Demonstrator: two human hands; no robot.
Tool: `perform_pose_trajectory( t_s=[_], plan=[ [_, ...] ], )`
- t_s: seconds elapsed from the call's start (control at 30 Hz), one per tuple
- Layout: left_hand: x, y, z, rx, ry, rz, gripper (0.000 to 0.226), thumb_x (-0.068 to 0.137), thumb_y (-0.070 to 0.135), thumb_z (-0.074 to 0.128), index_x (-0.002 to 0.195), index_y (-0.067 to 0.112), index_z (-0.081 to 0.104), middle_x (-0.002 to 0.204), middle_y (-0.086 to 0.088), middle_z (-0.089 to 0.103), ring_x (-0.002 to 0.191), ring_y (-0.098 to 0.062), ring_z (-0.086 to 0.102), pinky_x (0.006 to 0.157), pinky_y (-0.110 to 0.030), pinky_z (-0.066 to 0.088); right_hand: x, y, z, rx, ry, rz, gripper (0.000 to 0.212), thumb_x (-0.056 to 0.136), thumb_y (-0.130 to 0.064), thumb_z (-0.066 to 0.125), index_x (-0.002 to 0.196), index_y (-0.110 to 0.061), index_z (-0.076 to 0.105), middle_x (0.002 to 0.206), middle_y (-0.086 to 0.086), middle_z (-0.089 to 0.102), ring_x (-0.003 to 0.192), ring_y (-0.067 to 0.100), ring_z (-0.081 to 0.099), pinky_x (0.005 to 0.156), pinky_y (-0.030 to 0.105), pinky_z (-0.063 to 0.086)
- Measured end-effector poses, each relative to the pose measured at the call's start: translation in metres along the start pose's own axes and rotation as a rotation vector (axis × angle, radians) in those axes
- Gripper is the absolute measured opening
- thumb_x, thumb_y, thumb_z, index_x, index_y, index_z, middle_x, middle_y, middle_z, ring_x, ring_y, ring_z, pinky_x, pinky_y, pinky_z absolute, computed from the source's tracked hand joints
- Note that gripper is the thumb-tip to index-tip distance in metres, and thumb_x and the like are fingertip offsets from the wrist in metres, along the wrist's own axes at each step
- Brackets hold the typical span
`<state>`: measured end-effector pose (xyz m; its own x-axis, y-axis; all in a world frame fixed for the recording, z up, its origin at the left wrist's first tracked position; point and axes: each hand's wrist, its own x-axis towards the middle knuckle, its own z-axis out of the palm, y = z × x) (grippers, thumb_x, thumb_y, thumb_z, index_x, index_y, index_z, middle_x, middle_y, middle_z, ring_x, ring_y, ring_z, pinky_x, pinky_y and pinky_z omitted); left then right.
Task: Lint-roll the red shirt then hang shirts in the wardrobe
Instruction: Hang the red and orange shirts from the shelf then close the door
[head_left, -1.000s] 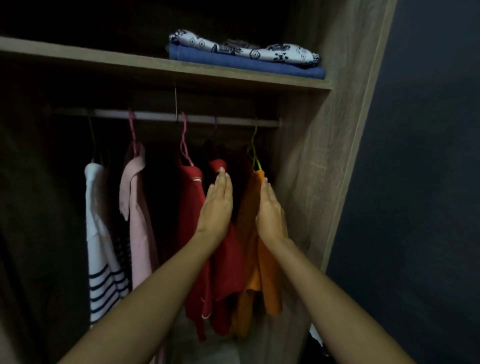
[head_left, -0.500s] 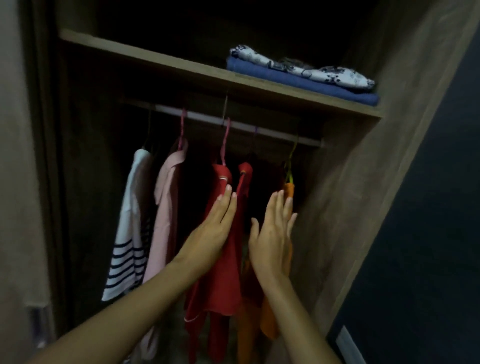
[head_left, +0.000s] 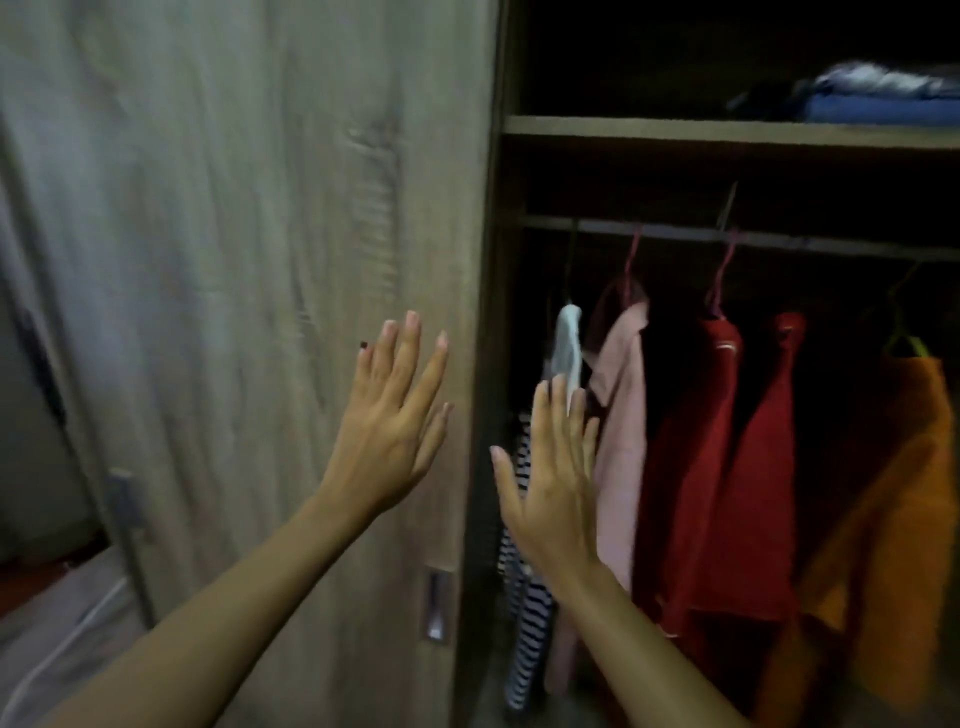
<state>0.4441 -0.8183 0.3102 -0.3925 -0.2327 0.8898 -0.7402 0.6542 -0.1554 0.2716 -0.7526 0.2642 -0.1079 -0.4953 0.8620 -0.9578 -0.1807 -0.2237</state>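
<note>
The red shirt (head_left: 727, 467) hangs on a pink hanger from the wardrobe rail (head_left: 779, 240), between a pink shirt (head_left: 621, 441) and an orange shirt (head_left: 893, 493). A white striped shirt (head_left: 524, 597) hangs furthest left. My left hand (head_left: 395, 415) is raised with straight spread fingers in front of the wooden sliding door (head_left: 234, 260). My right hand (head_left: 556, 478) is also flat and empty, held up before the striped shirt at the door's edge. Neither hand holds anything.
A recessed metal handle (head_left: 435, 605) sits low on the door's right edge. Folded clothes (head_left: 872, 98) lie on the shelf (head_left: 727, 132) above the rail. A white cable (head_left: 67, 639) runs along the floor at the lower left.
The view has swung left, bringing the sliding door into sight. Both hands have moved away from the red and orange shirts to the door's edge, still flat and empty.
</note>
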Motion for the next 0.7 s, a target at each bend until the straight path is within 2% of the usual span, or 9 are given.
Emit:
perform_pose_trajectory(
  t_s=[0.1,0.2,0.27,0.33,0.47,0.57,0.7],
  plan=[
    [-0.015,-0.066,0.007,0.046,-0.061,-0.026,0.067,0.098,0.035,0.036,0.153,0.017,0.003,0.158,-0.015,0.003,0.147,-0.032,-0.001,0.117,-0.052,0.009,-0.002,-0.047,0.047,-0.091,0.023,-0.011,0.075,0.096,-0.039,0.048,0.152,-0.007,0.011,0.160,0.012,0.010,0.149,0.027,0.004,0.120,0.048,0.012],
    [-0.026,-0.119,0.017,0.063,-0.163,-0.037,0.065,0.097,0.039,0.033,0.153,0.016,0.011,0.159,-0.019,0.006,0.147,-0.036,0.002,0.114,-0.059,0.013,0.005,-0.083,0.085,-0.172,0.005,-0.025,0.077,0.095,-0.036,0.053,0.151,-0.005,0.012,0.160,0.016,0.010,0.149,0.029,0.004,0.120,0.047,0.010],
    [-0.032,-0.146,0.028,0.094,-0.220,0.022,0.064,0.096,0.044,0.031,0.152,0.017,0.016,0.159,-0.019,0.009,0.146,-0.037,0.006,0.111,-0.066,0.018,0.012,-0.094,0.102,-0.227,-0.001,-0.017,0.076,0.095,-0.036,0.053,0.151,-0.005,0.012,0.160,0.017,0.010,0.149,0.029,0.003,0.121,0.046,0.009],
    [-0.035,-0.166,0.040,0.117,-0.243,0.108,0.065,0.096,0.051,0.025,0.153,0.021,0.013,0.160,-0.015,0.004,0.147,-0.036,0.002,0.109,-0.066,0.018,0.018,-0.097,0.115,-0.294,-0.013,0.032,0.078,0.095,-0.040,0.051,0.152,-0.006,0.011,0.160,0.015,0.005,0.149,0.028,0.000,0.120,0.046,0.009],
    [-0.034,-0.175,0.065,0.091,-0.169,0.152,0.068,0.096,0.060,0.012,0.153,0.025,-0.002,0.160,-0.010,-0.014,0.147,-0.033,-0.011,0.114,-0.056,0.005,0.019,-0.086,0.134,-0.434,-0.045,0.094,0.081,0.096,-0.056,0.037,0.153,-0.009,0.004,0.161,0.014,-0.006,0.149,0.028,-0.004,0.120,0.044,0.006],
    [-0.033,-0.171,0.080,0.056,-0.066,0.123,0.069,0.096,0.060,0.014,0.153,0.024,-0.001,0.160,-0.011,-0.014,0.147,-0.035,-0.011,0.115,-0.055,-0.003,0.020,-0.080,0.141,-0.475,-0.017,0.081,0.081,0.096,-0.059,0.032,0.153,-0.012,0.001,0.161,0.012,-0.010,0.149,0.026,-0.004,0.119,0.044,0.010],
    [-0.032,-0.161,0.092,0.034,0.050,0.126,0.068,0.097,0.058,0.020,0.153,0.022,0.005,0.160,-0.011,-0.011,0.147,-0.036,-0.007,0.116,-0.054,-0.001,0.022,-0.071,0.138,-0.499,0.041,0.060,0.081,0.096,-0.058,0.035,0.153,-0.013,-0.001,0.161,0.008,-0.012,0.149,0.024,-0.004,0.121,0.041,0.008]
  ],
)
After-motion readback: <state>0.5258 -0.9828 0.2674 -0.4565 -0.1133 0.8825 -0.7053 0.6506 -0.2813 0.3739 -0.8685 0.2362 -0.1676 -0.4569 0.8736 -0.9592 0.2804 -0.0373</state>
